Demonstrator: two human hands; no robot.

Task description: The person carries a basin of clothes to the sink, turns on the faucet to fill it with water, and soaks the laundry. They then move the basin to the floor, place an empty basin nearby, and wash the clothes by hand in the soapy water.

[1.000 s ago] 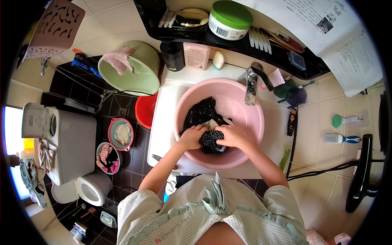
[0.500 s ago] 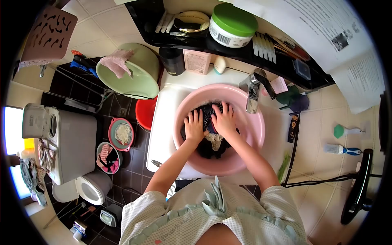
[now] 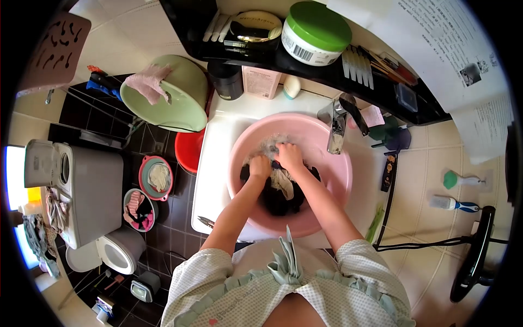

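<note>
Dark clothes [image 3: 280, 204] lie bunched in a round pink basin [image 3: 336, 188], toward its left and middle, with a pale cloth [image 3: 283, 184] showing among them. Cloudy, bubbly water [image 3: 271, 144] stirs at the basin's far left, just beyond the person's hands. The left hand [image 3: 260, 165] and the right hand [image 3: 289, 156] are close together but apart, both reaching down at the far side of the clothes. Each hand's fingers are bent downward and held together; their tips are hidden, so whether they are clamped on cloth cannot be told.

The basin sits on a white counter [image 3: 210, 188], with a metal faucet [image 3: 338, 125] over its far right rim. Beyond the counter, a black shelf [image 3: 261, 57] holds a white jar with a green lid [image 3: 317, 35]. To the left, a pale green tub [image 3: 171, 117] has a pink cloth [image 3: 147, 83] draped over its rim, near a red tub [image 3: 189, 152]. Farther left stand a washing machine [image 3: 98, 191] and a toilet [image 3: 117, 253].
</note>
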